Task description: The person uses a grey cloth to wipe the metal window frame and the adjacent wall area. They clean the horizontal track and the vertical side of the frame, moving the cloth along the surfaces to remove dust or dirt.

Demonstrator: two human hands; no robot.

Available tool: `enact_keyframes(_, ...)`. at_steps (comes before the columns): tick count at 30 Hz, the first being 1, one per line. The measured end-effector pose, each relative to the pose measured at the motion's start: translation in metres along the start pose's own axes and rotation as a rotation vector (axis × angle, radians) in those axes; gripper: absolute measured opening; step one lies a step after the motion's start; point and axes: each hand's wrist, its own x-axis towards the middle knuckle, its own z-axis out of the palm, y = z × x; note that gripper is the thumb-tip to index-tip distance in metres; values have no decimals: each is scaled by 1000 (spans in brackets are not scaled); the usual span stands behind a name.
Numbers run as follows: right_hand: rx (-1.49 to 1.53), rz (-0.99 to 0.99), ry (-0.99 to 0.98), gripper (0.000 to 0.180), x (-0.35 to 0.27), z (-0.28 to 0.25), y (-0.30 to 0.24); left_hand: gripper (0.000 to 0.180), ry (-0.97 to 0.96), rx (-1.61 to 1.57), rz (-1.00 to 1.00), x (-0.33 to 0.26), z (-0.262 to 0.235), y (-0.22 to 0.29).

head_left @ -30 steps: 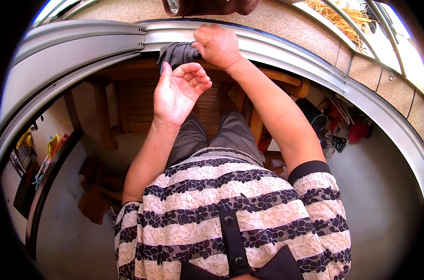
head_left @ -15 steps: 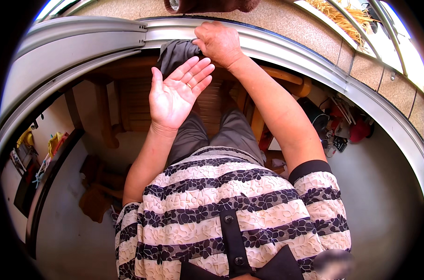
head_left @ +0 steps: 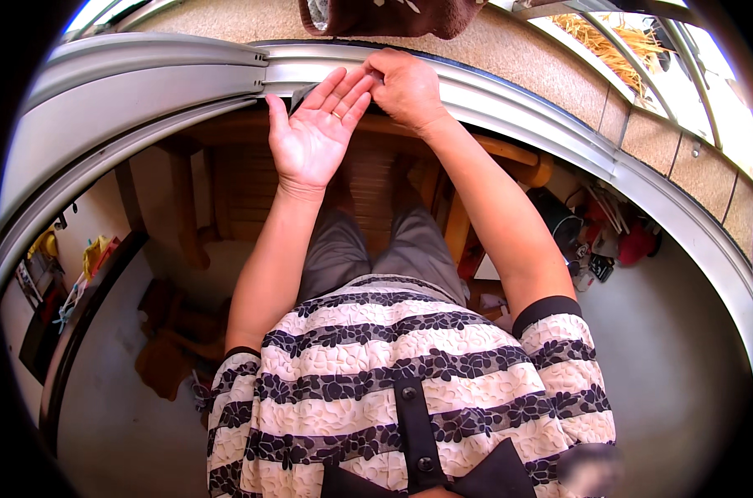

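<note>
At the left, a grey panel (head_left: 144, 95) ends against the white metal track (head_left: 509, 108), and just beyond its end, at the track's near edge, lies the visible part of the grey cloth (head_left: 302, 94); half a second ago this was a broad folded bundle, while now only a small corner shows past the left hand (head_left: 311, 139). That hand has come farther forward, so its fingers now overlap the thumb side of the right hand (head_left: 407, 90); whether the two touch, I cannot tell. The left fingers are spread and nearly straight, palm up, grasping nothing, with a ring (head_left: 337, 115) on one of them. The right hand is over the track, back upward, its fingers bent inward; the left fingers cover their tips, so I cannot tell whether they pinch the cloth. Below both hands is a slatted wooden seat (head_left: 248, 191). A stone ledge (head_left: 550, 70) runs along the track's far edge, and straw (head_left: 604, 41) lies behind bars at the upper right.
</note>
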Motion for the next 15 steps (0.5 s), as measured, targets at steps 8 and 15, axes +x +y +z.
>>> enact_keyframes(8, 49, -175, 465, 18, -34, -12, -10, 97, -57, -43, 10, 4, -12, 0)
enact_keyframes(15, 84, -200, 300, 35, -95, 2, -31, 101, -110, -111, -7, 5, -19, 0)
